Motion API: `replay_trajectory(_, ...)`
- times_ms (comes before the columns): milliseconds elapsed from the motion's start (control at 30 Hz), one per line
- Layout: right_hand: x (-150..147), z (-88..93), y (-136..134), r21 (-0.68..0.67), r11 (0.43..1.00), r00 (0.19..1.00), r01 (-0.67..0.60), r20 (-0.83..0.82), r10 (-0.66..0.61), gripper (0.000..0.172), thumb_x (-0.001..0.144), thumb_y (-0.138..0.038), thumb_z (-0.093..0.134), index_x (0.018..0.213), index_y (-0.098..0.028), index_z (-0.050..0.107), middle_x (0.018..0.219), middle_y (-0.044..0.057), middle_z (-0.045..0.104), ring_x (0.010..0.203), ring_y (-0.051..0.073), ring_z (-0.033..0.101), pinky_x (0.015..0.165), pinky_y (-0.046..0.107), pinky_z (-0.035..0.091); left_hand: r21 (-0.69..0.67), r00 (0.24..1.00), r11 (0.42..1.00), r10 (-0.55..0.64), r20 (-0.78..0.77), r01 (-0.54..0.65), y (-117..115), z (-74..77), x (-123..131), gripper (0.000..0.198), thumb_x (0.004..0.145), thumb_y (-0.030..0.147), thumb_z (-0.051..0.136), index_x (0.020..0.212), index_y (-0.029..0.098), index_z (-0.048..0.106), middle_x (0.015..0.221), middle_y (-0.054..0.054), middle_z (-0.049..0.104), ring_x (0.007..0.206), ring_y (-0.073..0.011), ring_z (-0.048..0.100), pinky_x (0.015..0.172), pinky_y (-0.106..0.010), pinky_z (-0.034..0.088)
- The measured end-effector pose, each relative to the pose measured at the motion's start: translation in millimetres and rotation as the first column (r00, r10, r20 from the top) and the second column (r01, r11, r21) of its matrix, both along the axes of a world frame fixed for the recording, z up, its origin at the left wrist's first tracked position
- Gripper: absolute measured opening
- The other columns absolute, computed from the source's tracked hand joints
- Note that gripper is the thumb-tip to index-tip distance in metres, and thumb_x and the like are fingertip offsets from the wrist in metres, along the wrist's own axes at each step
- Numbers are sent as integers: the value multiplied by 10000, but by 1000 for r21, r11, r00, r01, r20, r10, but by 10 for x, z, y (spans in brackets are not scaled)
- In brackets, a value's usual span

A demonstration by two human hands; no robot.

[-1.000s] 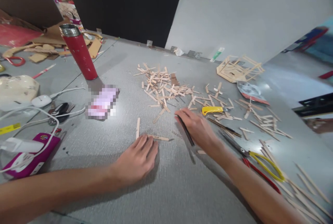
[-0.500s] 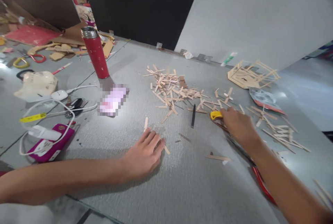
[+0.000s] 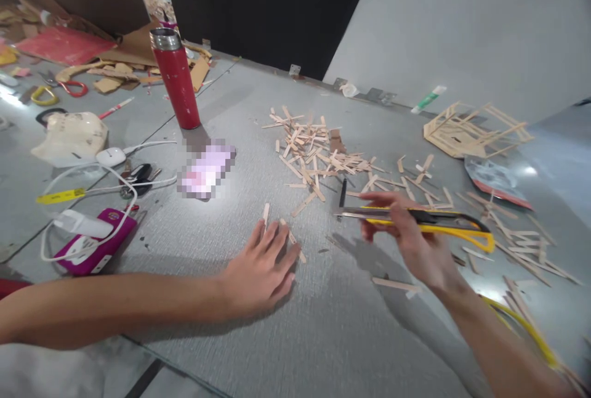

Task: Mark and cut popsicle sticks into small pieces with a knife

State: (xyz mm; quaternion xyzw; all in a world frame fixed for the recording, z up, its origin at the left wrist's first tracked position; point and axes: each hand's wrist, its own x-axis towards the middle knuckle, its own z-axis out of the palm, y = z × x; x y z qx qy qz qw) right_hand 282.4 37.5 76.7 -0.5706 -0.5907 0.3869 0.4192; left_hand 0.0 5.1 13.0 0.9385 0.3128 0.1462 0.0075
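Note:
My right hand grips a yellow and black utility knife and holds it raised over the table. Its metal blade points left, its tip near a thin black strip. Palm down on the grey table, my left hand lies with its fingers spread. Two small wooden stick pieces are at its fingertips: one upright in view, the other a slanted stick partly under the fingers. Beyond both hands spreads a loose pile of short wooden sticks.
A red bottle, a blurred-out phone, keys and a purple power strip with white cables stand left. At right are a wooden stick frame, a plastic packet and a yellow-edged tool partly behind my forearm.
My right hand has lifted the utility knife off the table and turned it so the blade points left. My left hand stays nearly in place. The view has shifted slightly.

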Motion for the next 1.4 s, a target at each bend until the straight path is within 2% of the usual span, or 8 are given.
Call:
replay_trajectory(100, -273, -14, -89, -171, 972, 983, -159, -120, 140, 480, 906, -664, 600, 1125, -241, 651, 874, 74, 718, 668, 215, 677, 514, 337, 531, -65, 999, 997, 30, -18, -31, 8, 10, -3, 494, 1051, 371, 429, 1468, 112, 490, 1531, -261, 438, 1465, -421, 384, 1192, -597, 282)
replay_trajectory(233, -479, -104, -116, -139, 985, 995, -102, -17, 101, 310, 875, -499, 735, 1027, -241, 655, 642, -35, 601, 498, 117, 535, 474, 258, 446, -106, 999, 994, 15, -29, -18, 7, 10, -7, 507, 1059, 400, 417, 1485, 132, 473, 1569, -254, 400, 1493, -408, 349, 1218, -583, 236)
replay_trajectory(400, -609, -269, -85, -272, 939, 970, -210, -183, 163, 411, 910, -537, 667, 1145, -200, 677, 741, 29, 712, 575, 149, 627, 569, 300, 527, -95, 999, 995, 23, -35, -26, 5, 15, -9, 527, 1058, 405, 407, 1513, 141, 438, 1581, -246, 392, 1507, -395, 335, 1224, -571, 243)
replay_trajectory(600, -614, -456, -64, -186, 977, 981, -103, -180, 69, 322, 817, -484, 789, 840, -221, 605, 562, -48, 598, 446, 103, 521, 464, 252, 420, -73, 1000, 997, -10, -4, 9, 17, 10, 3, 506, 1051, 385, 419, 1466, 106, 499, 1526, -260, 463, 1480, -393, 385, 1232, -575, 224)
replay_trajectory(833, -611, -516, -80, -234, 947, 972, -219, -138, 190, 274, 941, -495, 647, 914, -227, 603, 662, 0, 684, 526, 142, 601, 526, 287, 475, -107, 999, 994, -10, 38, 14, 19, -29, 5, 527, 1030, 349, 466, 1486, 84, 480, 1558, -265, 427, 1498, -392, 358, 1240, -562, 228)
replay_trajectory(1133, -637, -542, -84, -72, 971, 959, -227, 157, 236, 245, 972, -425, 593, 807, -245, 601, 591, -35, 591, 544, 145, 551, 571, 307, 451, -132, 996, 991, -14, 85, 25, 26, -59, 14, 502, 998, 284, 512, 1459, 86, 504, 1590, -253, 393, 1512, -382, 339, 1252, -556, 240)
replay_trajectory(1333, -660, -500, -77, -130, 973, 982, -189, -21, 188, 225, 892, -449, 706, 934, -241, 630, 578, -57, 565, 500, 135, 524, 491, 285, 426, -135, 997, 991, -10, 76, 20, 33, -36, 23, 502, 990, 256, 509, 1459, 78, 493, 1571, -273, 407, 1508, -393, 345, 1235, -561, 290)
replay_trajectory(1400, -653, -492, -74, -164, 969, 982, -184, -57, 177, 247, 891, -471, 705, 883, -236, 628, 567, -53, 565, 482, 129, 516, 474, 280, 421, -137, 997, 990, -7, 77, 18, 34, -36, 24, 499, 989, 256, 508, 1458, 87, 494, 1572, -269, 407, 1509, -394, 342, 1231, -568, 296)
